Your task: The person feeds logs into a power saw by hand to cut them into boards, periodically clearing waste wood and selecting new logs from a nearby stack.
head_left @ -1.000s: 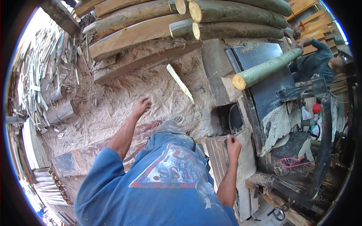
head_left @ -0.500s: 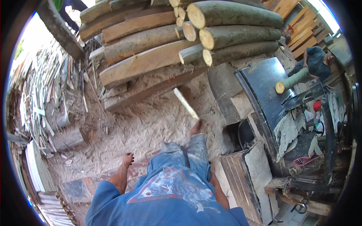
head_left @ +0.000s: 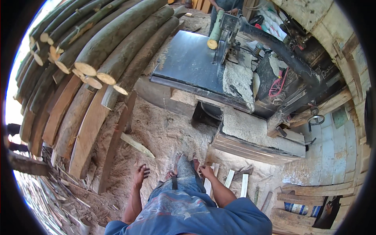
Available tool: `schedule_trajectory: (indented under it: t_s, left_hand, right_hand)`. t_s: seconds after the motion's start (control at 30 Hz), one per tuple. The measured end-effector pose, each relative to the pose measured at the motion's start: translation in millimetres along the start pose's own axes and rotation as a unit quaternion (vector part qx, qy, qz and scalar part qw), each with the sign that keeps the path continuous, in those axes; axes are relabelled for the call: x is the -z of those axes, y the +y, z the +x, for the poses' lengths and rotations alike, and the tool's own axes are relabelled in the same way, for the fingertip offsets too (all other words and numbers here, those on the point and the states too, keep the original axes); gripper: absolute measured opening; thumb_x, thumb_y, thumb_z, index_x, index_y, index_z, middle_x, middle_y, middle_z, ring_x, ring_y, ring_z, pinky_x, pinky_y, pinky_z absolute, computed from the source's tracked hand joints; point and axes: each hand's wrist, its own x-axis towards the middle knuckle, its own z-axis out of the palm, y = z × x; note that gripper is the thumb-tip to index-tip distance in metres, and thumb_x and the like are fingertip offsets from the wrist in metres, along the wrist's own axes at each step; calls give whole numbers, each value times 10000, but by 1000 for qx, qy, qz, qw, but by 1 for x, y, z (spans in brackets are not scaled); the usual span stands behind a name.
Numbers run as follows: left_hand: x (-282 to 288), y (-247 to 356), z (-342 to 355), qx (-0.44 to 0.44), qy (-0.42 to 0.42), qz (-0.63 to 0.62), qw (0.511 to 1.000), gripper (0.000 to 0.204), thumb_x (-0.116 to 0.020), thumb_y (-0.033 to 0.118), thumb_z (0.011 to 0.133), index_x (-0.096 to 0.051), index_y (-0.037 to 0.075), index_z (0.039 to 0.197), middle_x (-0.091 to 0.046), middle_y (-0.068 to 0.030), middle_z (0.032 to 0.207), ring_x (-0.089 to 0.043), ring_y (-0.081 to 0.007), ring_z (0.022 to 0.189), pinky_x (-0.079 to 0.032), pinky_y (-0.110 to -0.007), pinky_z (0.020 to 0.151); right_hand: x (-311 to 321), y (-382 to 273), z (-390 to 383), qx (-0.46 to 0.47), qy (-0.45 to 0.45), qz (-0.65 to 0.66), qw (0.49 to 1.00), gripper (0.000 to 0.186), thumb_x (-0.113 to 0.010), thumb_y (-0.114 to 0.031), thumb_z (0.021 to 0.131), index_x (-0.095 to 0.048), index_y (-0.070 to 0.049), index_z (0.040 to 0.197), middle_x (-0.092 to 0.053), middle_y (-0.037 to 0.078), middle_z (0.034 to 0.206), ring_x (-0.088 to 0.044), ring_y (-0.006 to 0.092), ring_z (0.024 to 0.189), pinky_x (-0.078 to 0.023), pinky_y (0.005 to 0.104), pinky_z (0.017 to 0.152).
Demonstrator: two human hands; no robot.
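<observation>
My left hand [head_left: 141, 175] hangs over the sawdust floor with its fingers loosely bent and apart. Nothing is in it. In front of my body, close to my leg, my right hand [head_left: 205, 171] is half curled and holds nothing that I can see. A pale strip of wood [head_left: 137, 145] lies on the floor ahead of my left hand. Beyond my hands stands a saw machine with a dark metal table [head_left: 188, 58]. On that table a co-worker's hands [head_left: 225, 10] are at a green-barked log [head_left: 215, 33], its pale cut end toward me.
Stacked logs [head_left: 121, 43] and thick slabs [head_left: 88, 133] rise on the left. A sawdust-covered wooden box [head_left: 254, 133] sits below the machine, near a handwheel [head_left: 316, 119]. Pale wood strips [head_left: 229, 178] lie by my right side. Thin offcuts [head_left: 43, 199] are heaped at lower left.
My view has swung right, bringing the saw table to the middle and the log stack to the left. My right hand has come into view. The co-worker's log lies further along the table, beside the machine's upright.
</observation>
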Motion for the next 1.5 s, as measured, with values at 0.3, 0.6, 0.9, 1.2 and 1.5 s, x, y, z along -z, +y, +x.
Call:
schedule_trajectory:
  t_s: [0.3,0.6,0.9,1.2,1.5]
  left_hand:
    - [-34,-32,79,178,-77,175,965,472,-528,369,853,-465,70,1213,-605,-110,1009,-588,-204,785,-463,-332,636]
    - [-170,125,242,22,-71,158,985,607,-533,504,793,-483,57,1199,-612,-92,960,-575,-190,782,-442,-317,621]
    - [-338,343,299,-204,-117,66,970,729,-474,604,799,-455,12,1224,-580,-107,994,-527,-187,857,-421,-296,722]
    - [-329,315,261,-99,-268,18,958,760,-423,617,819,-397,18,1286,-486,-128,1229,-501,-229,1076,-375,-347,924]
    - [-259,222,176,-6,-262,-9,965,696,-625,521,743,-510,-45,1131,-596,-136,1007,-610,-225,858,-502,-350,750]
  right_hand:
    - [12,6,41,-52,62,-81,993,392,-497,-418,788,-636,-133,1018,-627,135,991,-588,290,953,-453,354,814]
    - [156,-133,158,32,21,6,999,379,-536,-398,824,-611,-81,1019,-640,56,838,-609,150,661,-486,287,559]
    - [255,-349,227,155,125,305,931,417,-497,-454,860,-507,-99,1078,-584,28,861,-572,126,691,-453,262,535]
    - [184,-353,193,177,196,318,911,757,-428,-572,839,-328,32,1284,-394,219,1268,-403,319,1158,-317,358,967]
    - [80,-289,94,242,169,422,858,844,-550,-519,794,-192,-17,1370,-287,202,1370,-339,319,1230,-295,355,996]
